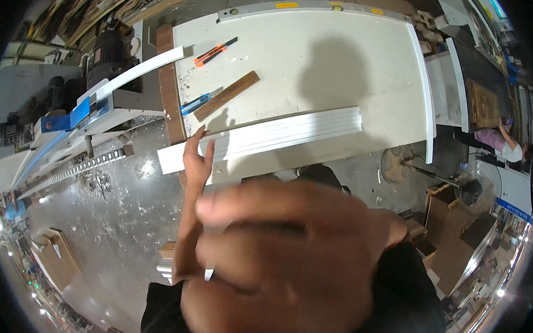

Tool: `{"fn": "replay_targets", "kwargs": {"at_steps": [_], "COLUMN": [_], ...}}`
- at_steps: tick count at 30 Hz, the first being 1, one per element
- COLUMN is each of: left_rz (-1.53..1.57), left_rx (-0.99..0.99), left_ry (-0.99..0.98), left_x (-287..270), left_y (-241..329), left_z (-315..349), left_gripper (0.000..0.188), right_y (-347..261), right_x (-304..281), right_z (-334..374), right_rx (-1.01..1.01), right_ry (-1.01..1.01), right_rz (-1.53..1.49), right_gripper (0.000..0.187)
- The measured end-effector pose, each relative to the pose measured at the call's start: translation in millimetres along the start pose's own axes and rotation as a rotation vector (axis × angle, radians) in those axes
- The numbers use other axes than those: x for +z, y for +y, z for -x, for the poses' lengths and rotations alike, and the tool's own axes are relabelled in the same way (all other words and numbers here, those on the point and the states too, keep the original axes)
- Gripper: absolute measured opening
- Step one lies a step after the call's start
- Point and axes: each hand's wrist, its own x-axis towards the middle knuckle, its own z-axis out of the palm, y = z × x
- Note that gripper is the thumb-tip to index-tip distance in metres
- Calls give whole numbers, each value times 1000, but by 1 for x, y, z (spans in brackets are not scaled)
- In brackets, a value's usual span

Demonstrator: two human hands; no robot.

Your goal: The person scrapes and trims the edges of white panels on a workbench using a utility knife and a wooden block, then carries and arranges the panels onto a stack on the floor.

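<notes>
A bundle of long white strips point(286, 128) lies along the near side of a pale worktable point(272, 64). My left hand point(198, 160) is on the strips near their left end, with its fingers over the far edge and its thumb on top. Very close to the camera, my right hand point(286, 258) looms large and blurred, its fingers curled; whatever it may hold is hidden. Beyond the left hand lie a blue utility knife point(195, 104) and a narrow brown wood strip point(227, 95). An orange-and-black utility knife point(212, 55) lies farther back.
A long spirit level point(314, 11) runs along the table's far edge, and a white strip point(423, 93) lines its right end. Machinery point(106, 52) stands at the left. Cardboard boxes point(455, 237) and a pedestal fan point(470, 192) are at right. Another person point(503, 143) is farther right.
</notes>
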Motion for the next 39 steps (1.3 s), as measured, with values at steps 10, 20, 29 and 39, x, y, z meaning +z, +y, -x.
{"fn": "replay_targets", "kwargs": {"at_steps": [10,20,29,39], "left_rz": [-477,-474,-488,-1350], "left_rx": [143,195,274,-106], "left_ry": [-594,-509,-565,-344], "left_x": [31,51,21,-115], "left_y": [5,-15,-48,-232], "left_z": [-14,-3,-70,-303], "left_gripper": [137,91,90,91], "right_y": [348,403,412,419], "right_x": [-57,-52,-55,-59], "right_z": [112,162,166,177], "right_rx": [110,63,-51,103], "right_ry": [-1165,-1050,-838,-918], "right_rz": [897,885,861,916], "right_gripper": [131,122,98,97]}}
